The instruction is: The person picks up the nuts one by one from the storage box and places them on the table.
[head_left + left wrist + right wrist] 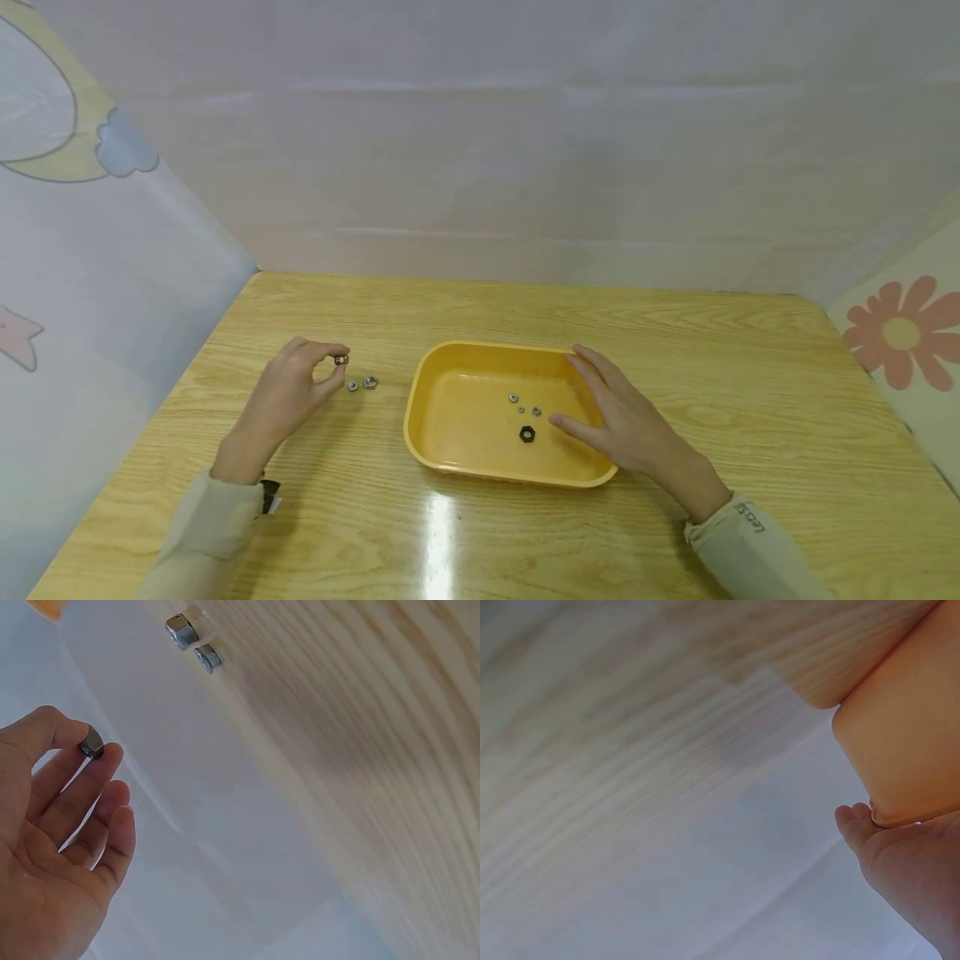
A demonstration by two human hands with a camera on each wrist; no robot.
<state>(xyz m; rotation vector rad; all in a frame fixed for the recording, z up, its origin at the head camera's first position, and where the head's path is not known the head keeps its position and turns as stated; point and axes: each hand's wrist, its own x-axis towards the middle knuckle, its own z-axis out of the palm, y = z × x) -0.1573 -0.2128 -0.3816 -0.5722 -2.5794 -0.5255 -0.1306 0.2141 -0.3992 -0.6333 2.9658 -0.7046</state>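
Between thumb and fingertips, my left hand [279,398] pinches a small metal nut [91,742], raised over the left part of the table. Just right of those fingers, a smaller silver nut [352,386] and a larger silver nut [371,382] lie on the wood. My right hand [633,429] rests on the right rim of a yellow plastic tray [480,473], its fingers extended and its thumb reaching over the inside. In the tray lie a dark hex nut [527,434] and several smaller silver nuts [513,398].
The tray stands mid-way along a wood-grain table [337,525]. A pale sheet [525,183] rises behind the table's back edge. Printed sheets close both sides, with a flower [901,333] on the right one. A dark strap [270,495] shows at the left cuff.
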